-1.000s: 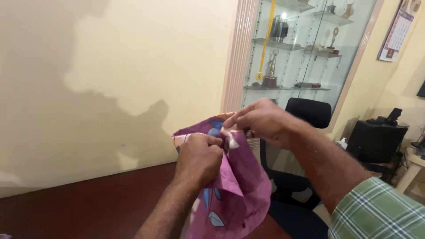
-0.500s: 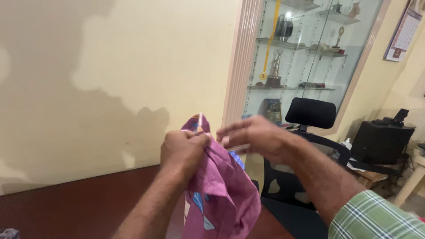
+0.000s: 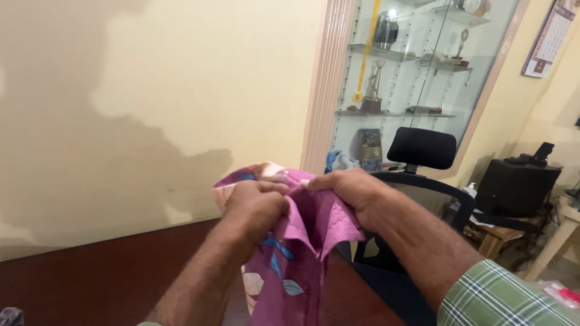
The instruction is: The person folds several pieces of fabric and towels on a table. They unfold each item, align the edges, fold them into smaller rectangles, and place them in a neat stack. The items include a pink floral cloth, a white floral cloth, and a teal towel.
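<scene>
I have only one view, from the camera on my head. It looks forward and a little down, over the near edge of the dark bench [image 3: 109, 271], towards the yellow wall [image 3: 151, 90] and the glass cabinet [image 3: 411, 78] at the right. It is very near: my forearms fill the lower middle of the frame.

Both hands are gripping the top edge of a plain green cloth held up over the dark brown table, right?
Not quite. The head view shows the left hand and right hand gripping a purple cloth with blue and cream leaf prints, not a plain green one. It is held up over the dark brown table.
</scene>
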